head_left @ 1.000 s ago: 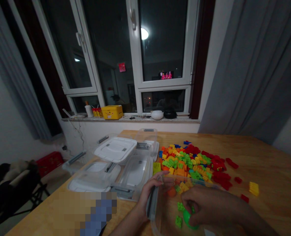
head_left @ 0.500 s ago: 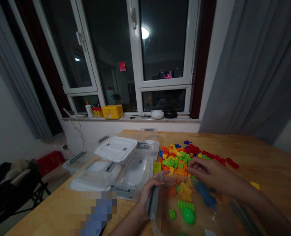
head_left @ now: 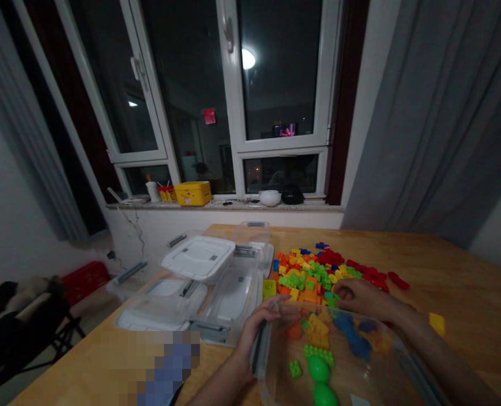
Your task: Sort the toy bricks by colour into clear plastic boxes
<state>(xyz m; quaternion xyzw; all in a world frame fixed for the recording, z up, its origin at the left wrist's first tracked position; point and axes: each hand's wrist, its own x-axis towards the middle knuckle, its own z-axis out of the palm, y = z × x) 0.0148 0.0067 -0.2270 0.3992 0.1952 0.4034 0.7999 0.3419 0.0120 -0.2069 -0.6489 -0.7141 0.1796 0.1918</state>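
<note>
Two hands [head_left: 267,321] [head_left: 371,299], one tub [head_left: 262,349], seemingly two eggs [head_left: 319,369]

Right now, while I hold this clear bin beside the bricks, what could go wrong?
The clear plastic bin, held by your left hand, sits against the pile of coloured plastic bricks, so it may push bricks away. The smooth green plastic egg inside could roll if the bin tilts.
</note>
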